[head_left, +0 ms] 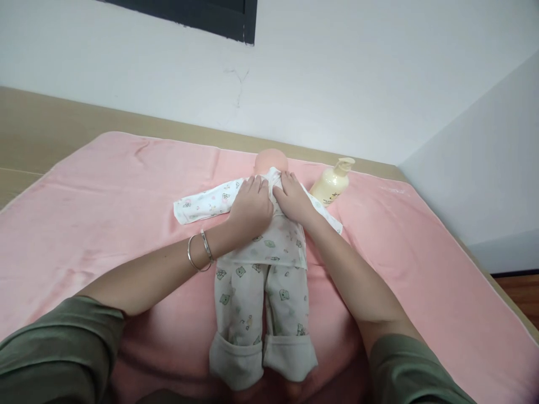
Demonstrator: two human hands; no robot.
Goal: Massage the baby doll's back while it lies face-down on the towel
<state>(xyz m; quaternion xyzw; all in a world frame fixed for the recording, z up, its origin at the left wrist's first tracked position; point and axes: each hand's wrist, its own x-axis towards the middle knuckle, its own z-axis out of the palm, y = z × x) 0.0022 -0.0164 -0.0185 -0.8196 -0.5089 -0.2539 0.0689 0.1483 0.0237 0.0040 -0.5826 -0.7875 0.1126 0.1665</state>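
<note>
Olive-green sleeves (63,336) come closest to my camera, pushed up above bare forearms. Through the head view I have a doll (272,160) lying lengthwise on a pink mat (138,163), its head by the far edge and its legs toward the near edge. It wears a white printed top (278,244) and matching trousers (246,286) with turned-up cuffs; one sleeve stretches toward the mat's left edge, the other toward the right.

I have the left hand (252,207), with two silver bangles (200,251) at its wrist, and the right hand (295,196) side by side on the upper chest, fingers bent near the collar. I cannot tell whether either pinches cloth or just rests there. Beside the right sleeve, near the far edge toward the far right corner, is a cream pump bottle (332,182).
</note>
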